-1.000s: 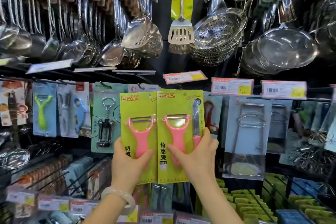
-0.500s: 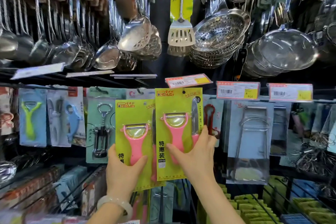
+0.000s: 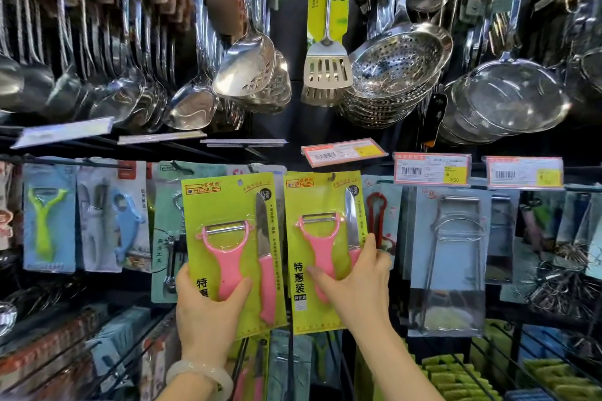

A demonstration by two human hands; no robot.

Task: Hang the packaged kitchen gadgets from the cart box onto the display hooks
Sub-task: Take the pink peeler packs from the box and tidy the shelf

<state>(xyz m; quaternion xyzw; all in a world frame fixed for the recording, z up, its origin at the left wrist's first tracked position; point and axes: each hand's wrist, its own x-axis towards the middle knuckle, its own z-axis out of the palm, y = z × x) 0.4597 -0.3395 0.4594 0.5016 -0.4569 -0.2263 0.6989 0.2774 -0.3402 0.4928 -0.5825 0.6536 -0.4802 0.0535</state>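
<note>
My left hand (image 3: pixel 208 312) grips the lower part of a green peeler-and-knife pack (image 3: pixel 233 251), thumb curled across the pink peeler handle, holding it up just left of a second identical pack (image 3: pixel 322 247). To the right, my right hand (image 3: pixel 358 283) holds that second pack by its lower right edge, thumb on its face, fingers at its right edge; its top hole appears to sit at a display hook (image 3: pixel 331 176), though I cannot tell whether it is fully threaded. Left of my left-hand pack hang a lime peeler card (image 3: pixel 49 215) and a blue opener card (image 3: pixel 114 215); right of the second pack, a wire-tool card (image 3: pixel 452 254) hangs under orange price tags (image 3: pixel 431 169). The cart box is out of view. I judge this the hanging step: one pack being seated, the other waiting. Next, the right-hand pack needs sliding back along the hook, then the left-hand pack's hole must be lined up with the hook tip.
</note>
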